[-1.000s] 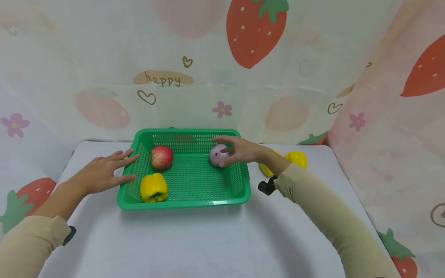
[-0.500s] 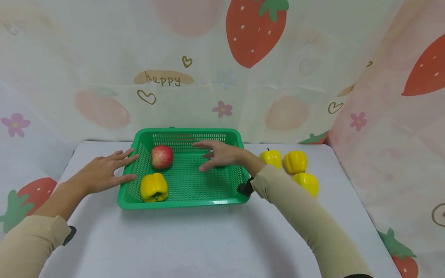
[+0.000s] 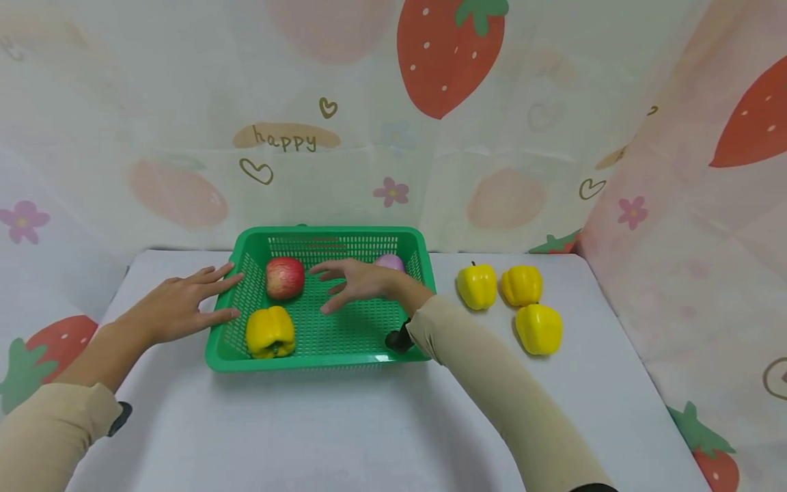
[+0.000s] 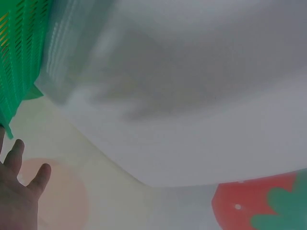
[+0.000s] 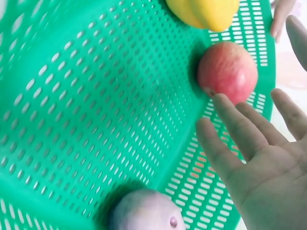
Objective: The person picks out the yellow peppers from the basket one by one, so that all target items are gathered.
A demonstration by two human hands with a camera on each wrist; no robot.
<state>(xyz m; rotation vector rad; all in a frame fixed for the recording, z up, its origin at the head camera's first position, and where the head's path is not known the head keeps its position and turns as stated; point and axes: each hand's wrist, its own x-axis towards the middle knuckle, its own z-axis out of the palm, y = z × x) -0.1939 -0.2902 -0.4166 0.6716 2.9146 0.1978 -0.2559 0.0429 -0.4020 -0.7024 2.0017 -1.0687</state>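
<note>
A green plastic basket (image 3: 316, 364) stands on the white table. My left hand (image 3: 176, 307) rests its spread fingers on the left rim. Over the middle of the basket hovers my right hand (image 3: 363, 281), fingers spread, holding nothing; its fingertips point at a red apple (image 3: 285, 278) at the back left. In front of the apple lies a yellow bell pepper (image 3: 270, 333). A round, pale purple fruit or vegetable (image 3: 390, 262) with a small dark spot sits at the back right, partly hidden by the right hand; the right wrist view also shows this purple thing (image 5: 146, 213).
To the right of the basket, three more yellow bell peppers, a left one (image 3: 477, 286), a back one (image 3: 522, 285) and a front one (image 3: 539, 329), lie close together on the table. A strawberry-printed cloth (image 3: 344, 191) hangs behind the table.
My right hand has moved left from above the purple thing towards the apple, uncovering the three peppers on the table. My left hand has stayed on the rim.
</note>
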